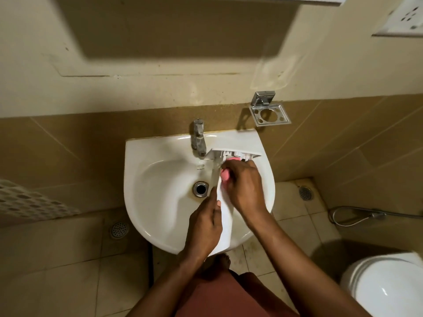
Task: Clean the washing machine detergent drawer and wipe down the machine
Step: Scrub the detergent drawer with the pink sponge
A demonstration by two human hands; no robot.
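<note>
1. A reddish-brown garment [219, 298] fills the bottom edge of the view. Just beyond it, a bare foot [222, 261] stands on the tiled floor [68, 282] under the basin's near rim.
2. The left hand [203, 227] reaches in over that rim. Its grip is curled round the near end of the detergent drawer [226, 227], with the thumb lying along the drawer's left edge.
3. The white drawer is held lengthwise over the right half of the wash basin [137, 202], its near end above the rim. Its front panel is at the far end, close to the tap.
4. The right hand [242, 186] lies over the drawer's far half. Its grip is closed round a pink sponge [224, 175], which is pressed against the drawer; a little more pink shows beside the compartments under the front panel.
5. A blurred streak, likely water, runs along the drawer's left side, between the tap and the drain [200, 189].
6. The metal tap [198, 137] stands at the back of the basin, its spout just left of the drawer's front panel.
7. A chrome soap dish [270, 114] is fixed to the tiled wall, to the right of the tap.
8. A white toilet [384, 284] sits at the lower right, with a spray hose [357, 216] on the floor beyond it.
9. A white perforated basket [29, 202] shows at the left edge.
10. A wall socket [405, 17] is at the top right.
</note>
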